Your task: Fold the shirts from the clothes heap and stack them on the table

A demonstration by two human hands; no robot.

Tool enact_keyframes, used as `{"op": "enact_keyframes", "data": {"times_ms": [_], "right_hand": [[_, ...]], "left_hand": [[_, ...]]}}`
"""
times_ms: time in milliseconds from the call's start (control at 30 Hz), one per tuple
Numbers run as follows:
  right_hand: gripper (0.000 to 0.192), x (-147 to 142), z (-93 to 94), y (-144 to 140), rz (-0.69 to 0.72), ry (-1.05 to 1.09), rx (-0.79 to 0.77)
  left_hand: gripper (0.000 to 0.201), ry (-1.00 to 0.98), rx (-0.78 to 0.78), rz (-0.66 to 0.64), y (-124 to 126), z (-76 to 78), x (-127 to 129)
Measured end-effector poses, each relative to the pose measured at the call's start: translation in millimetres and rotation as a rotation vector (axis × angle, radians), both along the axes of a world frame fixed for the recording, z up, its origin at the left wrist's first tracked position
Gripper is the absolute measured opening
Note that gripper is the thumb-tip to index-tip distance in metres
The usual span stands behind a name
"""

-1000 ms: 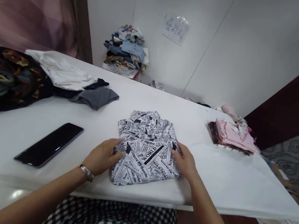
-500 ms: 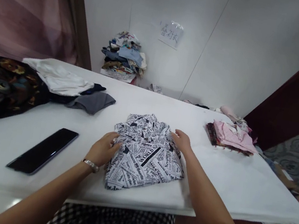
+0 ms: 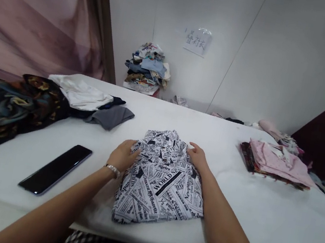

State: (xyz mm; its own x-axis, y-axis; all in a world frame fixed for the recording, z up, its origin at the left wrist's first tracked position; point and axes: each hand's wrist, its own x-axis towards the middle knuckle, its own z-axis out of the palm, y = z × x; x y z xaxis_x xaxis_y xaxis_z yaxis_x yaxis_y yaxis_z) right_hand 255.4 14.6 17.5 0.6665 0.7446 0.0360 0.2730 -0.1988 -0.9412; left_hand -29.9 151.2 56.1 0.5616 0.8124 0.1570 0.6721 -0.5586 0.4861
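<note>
Both hands moved up the folded shirt (image 3: 161, 180): left hand (image 3: 123, 157) and right hand (image 3: 197, 157) now rest open on its upper edges, gripping nothing.

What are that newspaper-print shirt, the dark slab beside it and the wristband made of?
The shirt looks like thin woven fabric, matte: it folds flat and creases softly. The slab, a phone, seems glass-fronted, glossy black, catching a streak of light. The wristband on the left hand looks like polished metal, silvery and glinting, though plated plastic cannot be ruled out.
</note>
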Motion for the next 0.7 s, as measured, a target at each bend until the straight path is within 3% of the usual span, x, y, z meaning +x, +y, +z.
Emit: {"op": "enact_keyframes", "data": {"times_ms": [100, 167, 267, 400, 533, 700], "right_hand": [[0.059, 1.1, -1.9, 0.2, 0.078, -0.076, -0.040], [0.058, -0.5, -0.2, -0.3, 0.085, -0.178, -0.081], [0.055, -2.6, 4.5, -3.7, 0.022, -0.376, -0.169], [0.060, -0.5, 8.5, -8.9, -0.069, -0.475, -0.239], [0.059, 1.3, 9.1, -8.4, -0.147, -0.450, -0.045], [0.049, -8.7, 19.0, -6.7, -0.145, -0.265, 0.211]], "left_hand": [[0.044, -0.005, 0.041, 0.002, 18.5, 13.3, 31.7], [0.045, -0.025, -0.011, 0.038, 30.4, 17.5, 54.9], [0.037, -0.066, -0.171, 0.136, 47.5, 12.7, 80.1], [0.021, -0.172, -0.302, 0.168, 60.7, -2.5, 86.7], [0.020, -0.432, -0.446, 0.096, 52.1, -11.4, 80.2], [0.028, -0.739, -0.729, -0.053, 31.2, -21.5, 77.4]]}}
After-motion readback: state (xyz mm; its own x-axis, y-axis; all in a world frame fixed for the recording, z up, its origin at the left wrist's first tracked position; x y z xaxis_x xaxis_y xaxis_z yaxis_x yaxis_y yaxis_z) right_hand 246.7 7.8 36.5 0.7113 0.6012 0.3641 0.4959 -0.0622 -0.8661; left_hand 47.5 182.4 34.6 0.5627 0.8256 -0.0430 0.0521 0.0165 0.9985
